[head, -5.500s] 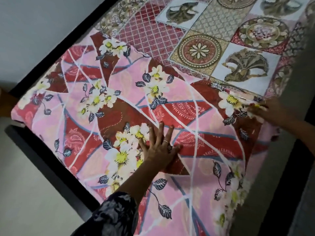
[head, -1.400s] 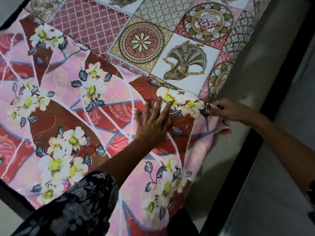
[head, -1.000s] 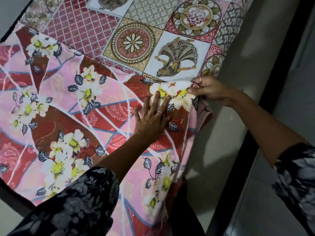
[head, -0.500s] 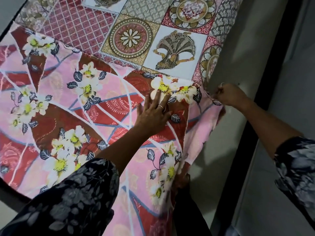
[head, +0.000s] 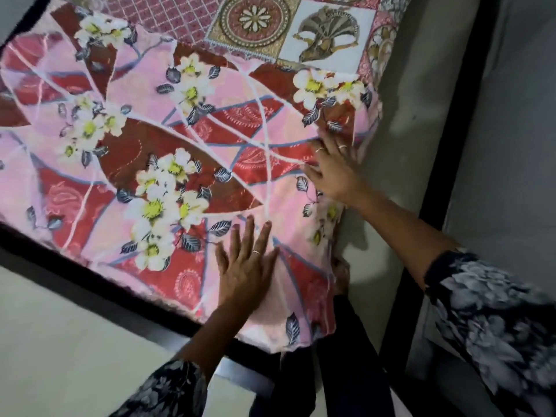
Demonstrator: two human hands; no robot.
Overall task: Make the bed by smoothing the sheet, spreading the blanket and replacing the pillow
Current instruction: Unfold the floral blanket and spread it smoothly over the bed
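Note:
A pink and red blanket [head: 168, 139] with white flowers lies spread over the near part of the bed. Beyond it shows a patchwork-patterned sheet [head: 252, 19] with medallion squares. My left hand [head: 246, 266] lies flat on the blanket near its front corner, fingers straight. My right hand [head: 334, 170] presses flat on the blanket close to its right edge, fingers spread. The blanket's right edge hangs down the side of the mattress. No pillow is in view.
A black bed frame [head: 90, 278] runs along the near-left edge of the mattress. A grey wall [head: 415, 94] rises right beside the bed. A dark vertical post [head: 451, 145] stands further right. Pale floor [head: 60, 341] shows at the lower left.
My right hand let go of the blanket's right edge and now lies flat on top of it. My left hand slid down toward the front corner. The view shifted toward the bed's near end.

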